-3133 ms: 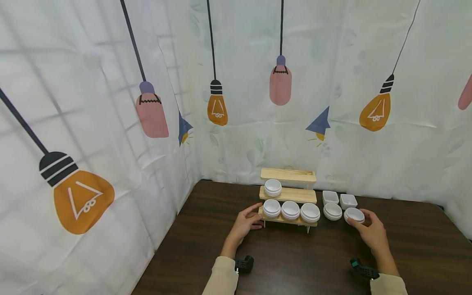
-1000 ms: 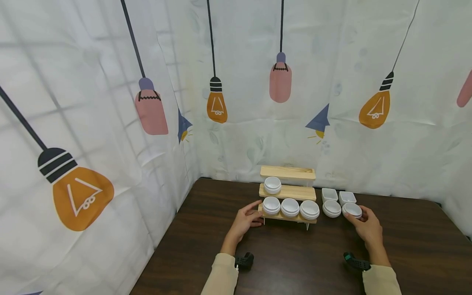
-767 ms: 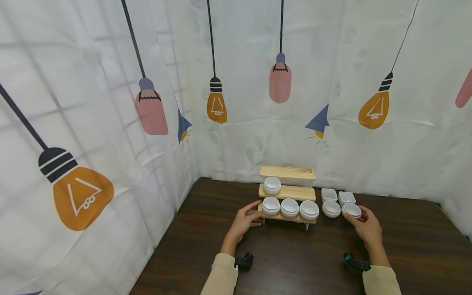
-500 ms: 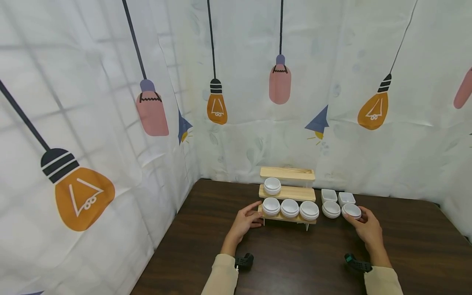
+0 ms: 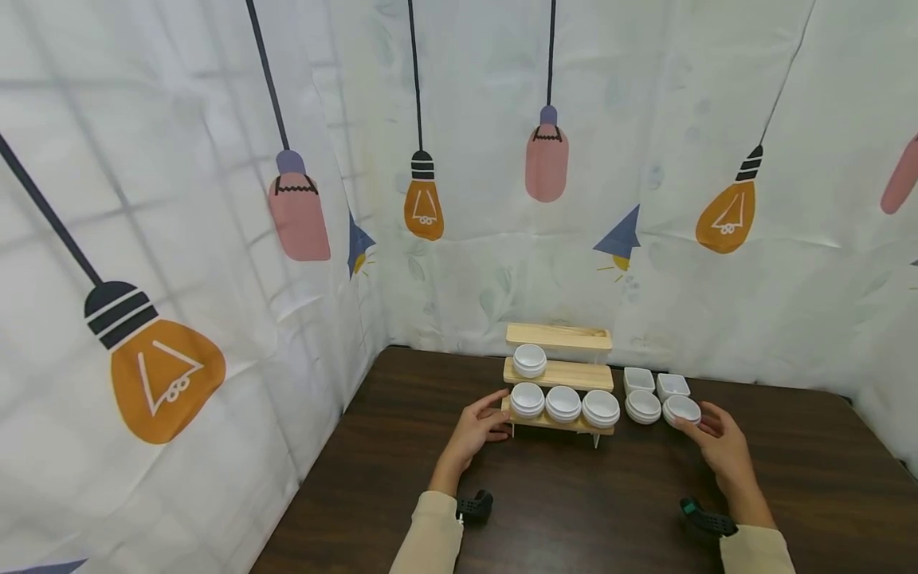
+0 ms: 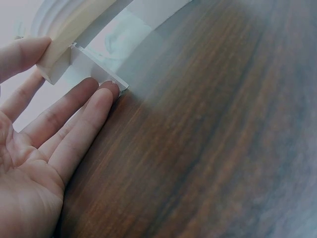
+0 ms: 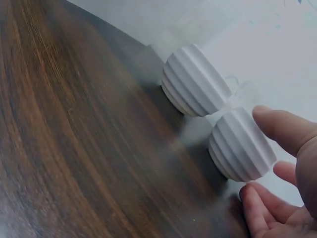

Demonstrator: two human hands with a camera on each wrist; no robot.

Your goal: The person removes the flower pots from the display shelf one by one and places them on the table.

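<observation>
Left grip: wooden rack [image 5: 577, 375] pinched by left hand [image 5: 469, 434].
Right grip: right hand [image 5: 726, 448] parted loosely, nothing clasped.
Near-right cup [image 5: 681, 409]: stood beside that hand, right of rack.
Shelved cups [image 5: 562, 404]: could be slid if rack is tugged.

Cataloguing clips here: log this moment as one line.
left hand: holds left end of wooden stand | right hand: at rightmost round bowl, contact unclear | shelved: four bowls

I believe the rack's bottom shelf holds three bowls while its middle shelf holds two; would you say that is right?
Not quite: the middle shelf holds one bowl, not two, as the head view shows. The bottom shelf does hold three.
</observation>
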